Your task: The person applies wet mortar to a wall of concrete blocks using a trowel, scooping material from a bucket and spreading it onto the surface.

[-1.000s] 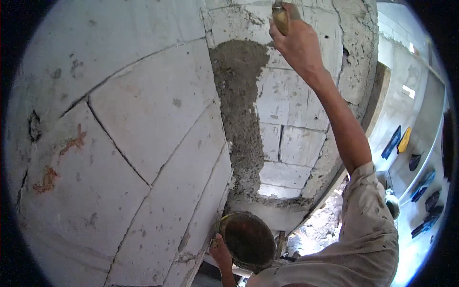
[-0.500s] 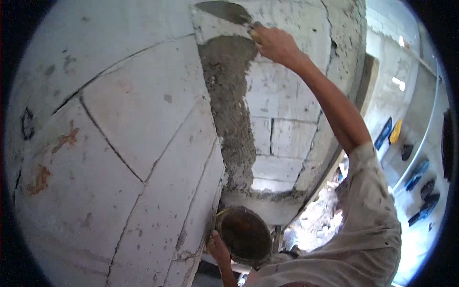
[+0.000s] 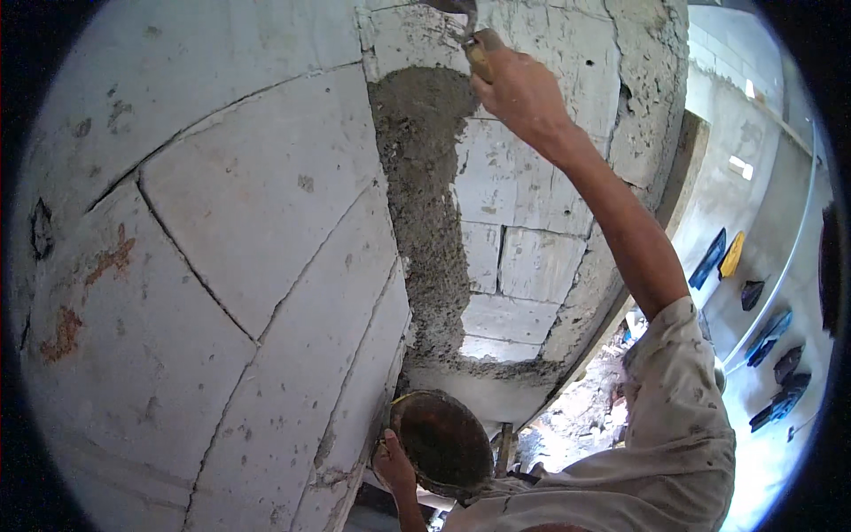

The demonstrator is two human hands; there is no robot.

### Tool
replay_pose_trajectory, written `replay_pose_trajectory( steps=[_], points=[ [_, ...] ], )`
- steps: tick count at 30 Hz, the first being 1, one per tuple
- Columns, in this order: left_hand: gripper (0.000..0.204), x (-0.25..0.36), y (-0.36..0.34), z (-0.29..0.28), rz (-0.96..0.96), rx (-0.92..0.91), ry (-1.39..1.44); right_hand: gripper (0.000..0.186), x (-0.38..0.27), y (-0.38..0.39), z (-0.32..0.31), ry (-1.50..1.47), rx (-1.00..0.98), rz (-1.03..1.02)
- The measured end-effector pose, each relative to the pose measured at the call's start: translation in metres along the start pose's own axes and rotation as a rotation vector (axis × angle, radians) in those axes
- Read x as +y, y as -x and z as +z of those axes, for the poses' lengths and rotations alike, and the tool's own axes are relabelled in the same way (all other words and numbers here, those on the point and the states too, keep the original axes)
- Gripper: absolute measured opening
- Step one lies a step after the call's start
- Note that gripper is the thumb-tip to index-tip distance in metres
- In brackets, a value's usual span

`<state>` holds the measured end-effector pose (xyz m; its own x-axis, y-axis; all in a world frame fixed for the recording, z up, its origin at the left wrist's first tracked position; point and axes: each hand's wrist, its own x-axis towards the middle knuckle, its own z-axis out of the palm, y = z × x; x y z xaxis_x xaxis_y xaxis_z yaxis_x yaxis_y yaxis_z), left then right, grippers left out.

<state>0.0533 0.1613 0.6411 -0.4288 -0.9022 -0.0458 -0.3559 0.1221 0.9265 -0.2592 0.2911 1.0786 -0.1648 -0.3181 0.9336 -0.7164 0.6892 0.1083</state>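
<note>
My right hand (image 3: 523, 102) grips the wooden handle (image 3: 480, 62) of a trowel (image 3: 450, 7), whose metal blade is at the top edge, partly out of view, against the white block wall (image 3: 523, 177). Below the blade, a rough strip of wet grey mortar (image 3: 418, 195) runs down beside the inner corner. Low in the view, my left hand (image 3: 396, 464) is closed on the rim of a round, dark, shallow pan (image 3: 439, 439) with dark contents that I cannot make out.
A second block wall (image 3: 239, 266) fills the left side. To the right are a cracked concrete column (image 3: 647, 89), a timber board (image 3: 687, 168), bright rubble (image 3: 585, 399), a pale pipe (image 3: 789, 253) and blue, yellow and dark bags (image 3: 769, 337) along a grey surface.
My right hand and trowel have moved left from a second ago; the broad blade seen half a second ago is now turned and higher. The pan has shifted slightly left in view.
</note>
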Motion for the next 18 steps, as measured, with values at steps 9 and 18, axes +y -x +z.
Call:
replay_pose_trajectory(
  steps=[9, 18],
  points=[
    [0.06, 0.02, 0.017, -0.005, -0.006, -0.043, 0.048, 0.028, 0.002, -0.005, 0.005, 0.016, -0.042, -0.051],
    [0.057, 0.005, 0.021, -0.006, 0.049, -0.025, 0.07, 0.035, 0.002, 0.009, 0.009, 0.024, -0.168, 0.004]
  ],
)
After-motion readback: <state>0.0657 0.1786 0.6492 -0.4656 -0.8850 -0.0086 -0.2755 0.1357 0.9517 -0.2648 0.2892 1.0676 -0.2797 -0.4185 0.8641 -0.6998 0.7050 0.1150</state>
